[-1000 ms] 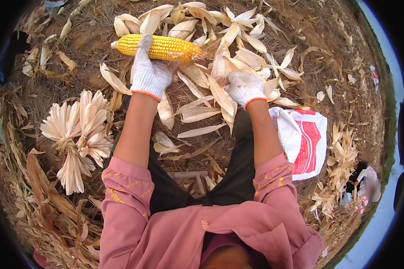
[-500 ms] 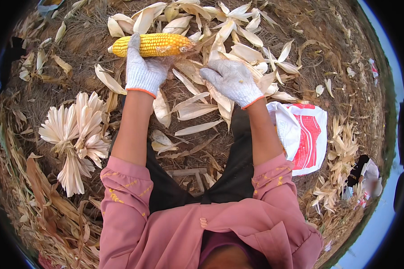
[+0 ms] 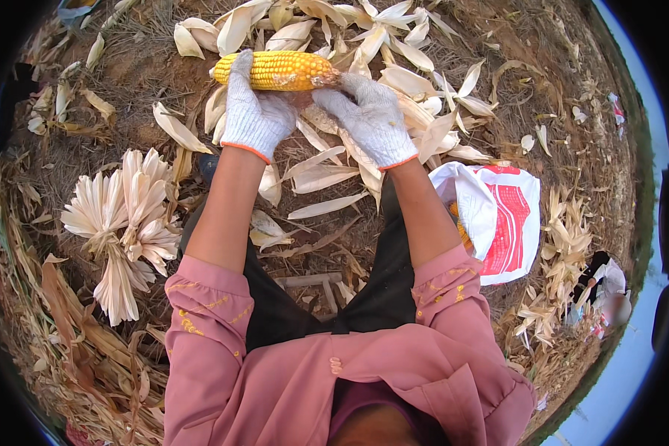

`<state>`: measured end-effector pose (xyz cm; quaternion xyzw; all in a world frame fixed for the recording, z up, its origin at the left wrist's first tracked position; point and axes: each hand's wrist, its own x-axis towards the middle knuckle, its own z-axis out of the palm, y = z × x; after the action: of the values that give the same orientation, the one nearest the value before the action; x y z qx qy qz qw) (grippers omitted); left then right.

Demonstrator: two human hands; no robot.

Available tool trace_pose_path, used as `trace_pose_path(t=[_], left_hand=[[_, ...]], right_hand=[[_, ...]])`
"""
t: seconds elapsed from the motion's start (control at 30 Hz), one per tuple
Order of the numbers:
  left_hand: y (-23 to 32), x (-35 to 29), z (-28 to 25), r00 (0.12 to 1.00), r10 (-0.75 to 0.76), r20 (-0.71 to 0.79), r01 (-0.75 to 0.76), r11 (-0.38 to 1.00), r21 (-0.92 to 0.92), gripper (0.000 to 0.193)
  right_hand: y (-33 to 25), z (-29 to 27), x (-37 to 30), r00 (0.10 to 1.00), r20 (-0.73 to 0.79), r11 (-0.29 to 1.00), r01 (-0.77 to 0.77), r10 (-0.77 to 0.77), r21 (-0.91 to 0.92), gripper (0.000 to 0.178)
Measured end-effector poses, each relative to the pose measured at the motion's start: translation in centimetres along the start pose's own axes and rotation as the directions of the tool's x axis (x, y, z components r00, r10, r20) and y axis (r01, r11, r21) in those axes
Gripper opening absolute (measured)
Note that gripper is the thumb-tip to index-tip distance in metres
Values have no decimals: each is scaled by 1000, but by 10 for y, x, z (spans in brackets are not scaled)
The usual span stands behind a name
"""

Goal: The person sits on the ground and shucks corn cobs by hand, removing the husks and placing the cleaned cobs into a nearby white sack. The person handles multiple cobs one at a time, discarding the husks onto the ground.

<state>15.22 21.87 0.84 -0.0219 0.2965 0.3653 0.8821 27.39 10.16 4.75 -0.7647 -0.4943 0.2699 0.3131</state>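
A yellow ear of corn lies sideways in my gloved left hand. The thumb presses over its top while the fingers wrap underneath. My right hand, in a matching white glove with an orange cuff, is closed at the ear's right end, thumb below and fingers above. That end looks brownish and frayed, and the glove partly hides it. Below the hands, loose pale husks are strewn over the soil between my legs.
Bundled husks lie to my left. At my right knee stands a white and red sack with yellow corn showing at its mouth. More husks spread ahead; dry stalks lie at lower left.
The ear has shifted right and slightly up with my left hand. My right hand has come left and up from over the husks and closed on the ear's right end.
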Motion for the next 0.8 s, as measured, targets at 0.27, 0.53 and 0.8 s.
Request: trace_pose_path(t=[0.27,0.53,0.8], left_hand=[[25,8,-12,981,-11,193,22,998,-53,60],[12,-6,7,998,42,37,-44,998,42,53],[6,-6,5,998,41,45,-43,998,40,53]], right_hand=[[54,-10,-3,998,9,799,-40,57,-600,36],[24,-27,0,983,-72,814,-181,170,-552,41],[34,-31,-1,990,-134,860,-97,34,-501,24]])
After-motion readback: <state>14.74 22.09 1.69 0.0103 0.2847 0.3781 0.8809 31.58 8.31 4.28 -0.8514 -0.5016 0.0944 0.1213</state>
